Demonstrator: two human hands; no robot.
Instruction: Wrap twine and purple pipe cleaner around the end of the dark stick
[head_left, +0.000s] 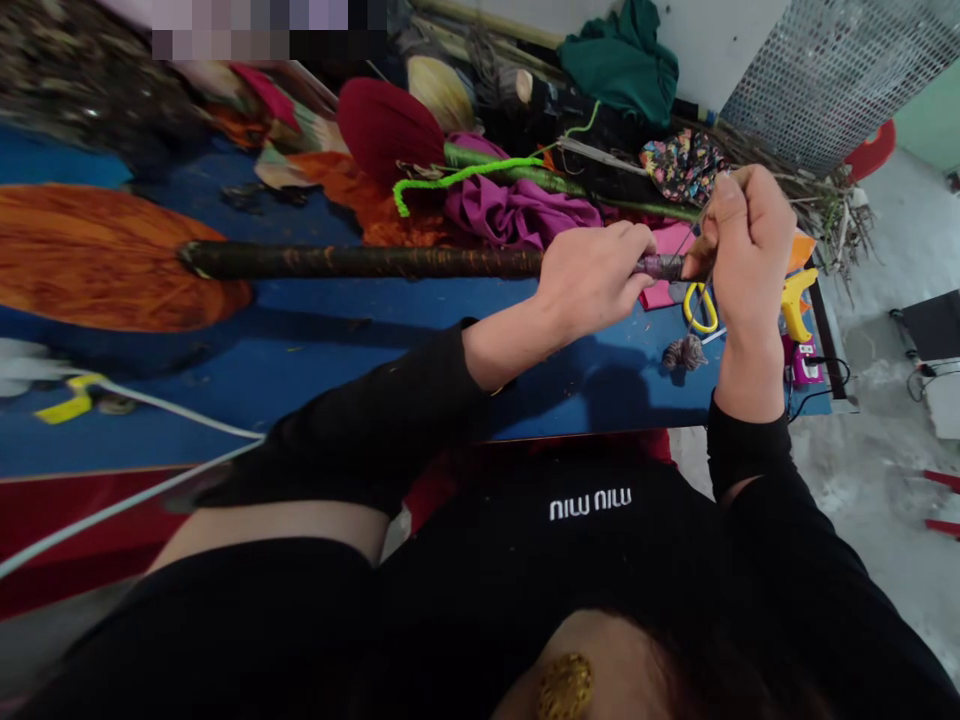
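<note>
A long dark stick (375, 261) lies level above the blue table, with a rounded piece of gathered orange fabric (97, 258) at its left end. Wrapped round the stick near its right end is my left hand (585, 275), closed. Just beyond it, purplish-grey yarn (661, 266) is wound round the stick. My right hand (750, 235) is closed at the stick's tip, pinching a thin strand of yarn; its fingertips are partly hidden. Below, a small grey ball of yarn (684, 353) rests on the table beside yellow-handled scissors (700, 308).
Behind the stick lie purple cloth (517, 210), a dark red fabric bulb (390, 130) and a bright green fuzzy stem (465, 178). A yellow glue gun (798, 303) and a purple power socket (806, 362) sit by the table's right edge. A white cable (180, 408) crosses the left front.
</note>
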